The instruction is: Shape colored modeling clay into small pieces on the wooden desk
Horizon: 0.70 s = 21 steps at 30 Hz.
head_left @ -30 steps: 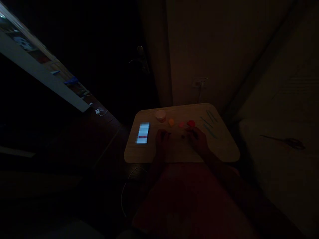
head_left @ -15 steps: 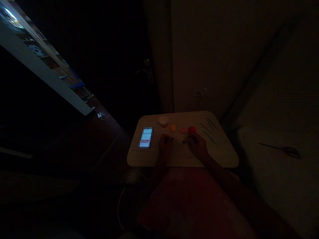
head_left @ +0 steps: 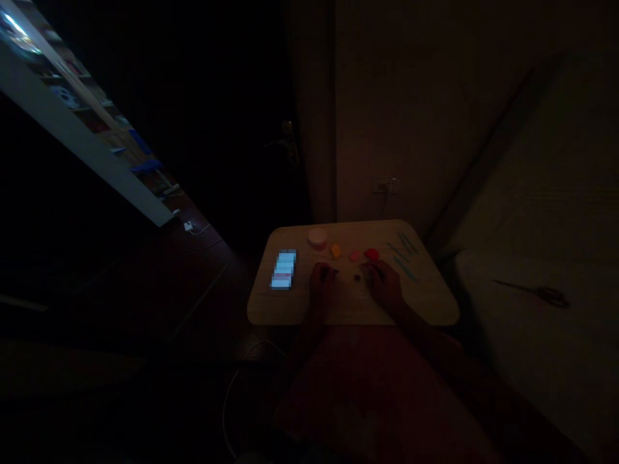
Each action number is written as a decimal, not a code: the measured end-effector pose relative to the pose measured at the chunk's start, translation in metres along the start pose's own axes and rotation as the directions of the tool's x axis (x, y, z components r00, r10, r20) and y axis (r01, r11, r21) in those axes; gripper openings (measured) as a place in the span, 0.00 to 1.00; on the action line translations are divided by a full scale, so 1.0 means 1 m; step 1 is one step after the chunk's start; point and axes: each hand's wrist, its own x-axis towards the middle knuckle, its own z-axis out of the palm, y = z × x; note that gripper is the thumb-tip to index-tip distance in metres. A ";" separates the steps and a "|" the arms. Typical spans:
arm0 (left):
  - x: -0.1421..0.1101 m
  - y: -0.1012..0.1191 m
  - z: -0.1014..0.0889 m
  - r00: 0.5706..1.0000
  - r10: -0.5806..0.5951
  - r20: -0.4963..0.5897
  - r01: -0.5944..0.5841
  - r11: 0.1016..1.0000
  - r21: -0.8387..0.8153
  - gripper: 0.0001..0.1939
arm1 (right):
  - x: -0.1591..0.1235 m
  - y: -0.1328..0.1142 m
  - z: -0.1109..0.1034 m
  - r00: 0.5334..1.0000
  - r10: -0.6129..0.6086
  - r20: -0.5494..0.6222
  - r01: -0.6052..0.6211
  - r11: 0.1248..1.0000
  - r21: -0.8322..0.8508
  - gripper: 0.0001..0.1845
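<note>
In dim light, my left hand (head_left: 321,281) rests over the small wooden table (head_left: 300,312), its fingers curled. A small dark bit (head_left: 336,271) shows at its fingertips; its kind is too dark to make out. To the right, my right hand (head_left: 385,282) hovers low with fingers loosely bent and apart, and nothing held shows. Between both hands lies a small dark lump (head_left: 357,278), close to the right fingertips. Beyond them are an orange lump (head_left: 335,251), a pink lump (head_left: 354,256) and a red lump (head_left: 372,254), all soft-looking like modelling clay.
A pale tub (head_left: 318,238) stands at the table's back left, near a lit phone (head_left: 284,269). Several thin blue-green sticks (head_left: 405,268) lie at the right. Scissors (head_left: 551,296) rest on a pale surface beside the table. A white cable (head_left: 224,406) runs along the floor.
The view has shifted slightly. My right fingers have drawn back a little from the red and pink lumps, and the dark lump shows more clearly. My left hand stays nearly still.
</note>
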 end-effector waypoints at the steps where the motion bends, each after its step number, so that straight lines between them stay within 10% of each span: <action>1: 0.000 0.000 0.000 1.000 0.000 -0.002 0.000 1.000 0.004 0.04 | 0.000 0.002 0.000 1.000 -0.004 0.001 0.004 1.000 -0.006 0.16; 21: -0.002 0.005 0.000 0.998 0.058 -0.002 -0.057 0.998 0.041 0.07 | -0.001 0.003 0.001 0.992 0.105 0.069 -0.109 0.992 0.070 0.16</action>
